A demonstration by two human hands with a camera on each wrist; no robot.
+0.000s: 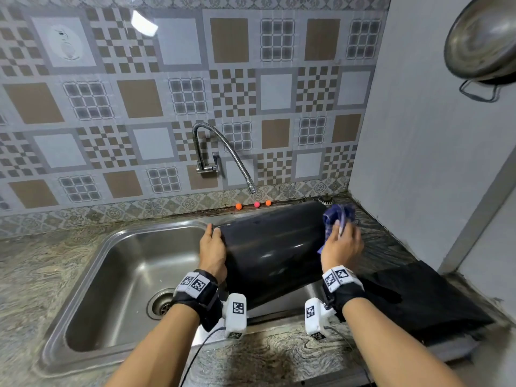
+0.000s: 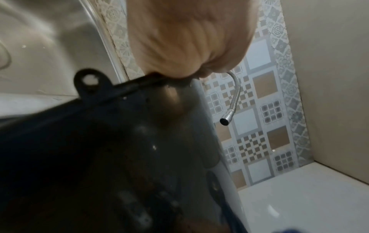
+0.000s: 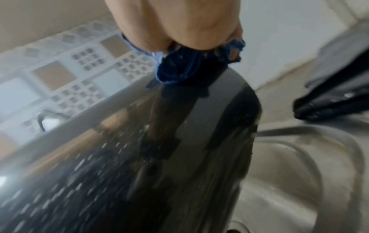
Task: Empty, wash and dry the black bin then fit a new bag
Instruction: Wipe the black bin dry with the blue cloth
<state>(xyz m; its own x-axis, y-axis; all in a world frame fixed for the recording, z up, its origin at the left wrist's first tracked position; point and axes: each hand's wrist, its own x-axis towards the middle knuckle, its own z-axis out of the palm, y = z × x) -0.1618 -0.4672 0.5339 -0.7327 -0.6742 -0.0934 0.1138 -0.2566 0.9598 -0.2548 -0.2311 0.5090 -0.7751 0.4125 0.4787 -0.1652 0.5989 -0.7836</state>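
Observation:
The black bin (image 1: 273,247) lies on its side across the right part of the steel sink (image 1: 120,275), its glossy wall beaded with water drops (image 3: 139,165). My left hand (image 1: 213,247) grips the bin's rim at its left end, and the rim with a small black lug shows in the left wrist view (image 2: 87,80). My right hand (image 1: 340,244) holds a bunched blue cloth (image 1: 337,216) against the bin's far right end, where the cloth (image 3: 189,67) touches the curved wall. A black bag (image 1: 418,297) lies flat on the counter to the right.
A flexible steel tap (image 1: 234,155) hangs from the tiled wall above the bin. The sink drain (image 1: 163,303) is at the basin's near side. Three small orange and pink balls (image 1: 257,204) sit along the back ledge. A metal pan (image 1: 483,37) hangs on the right wall.

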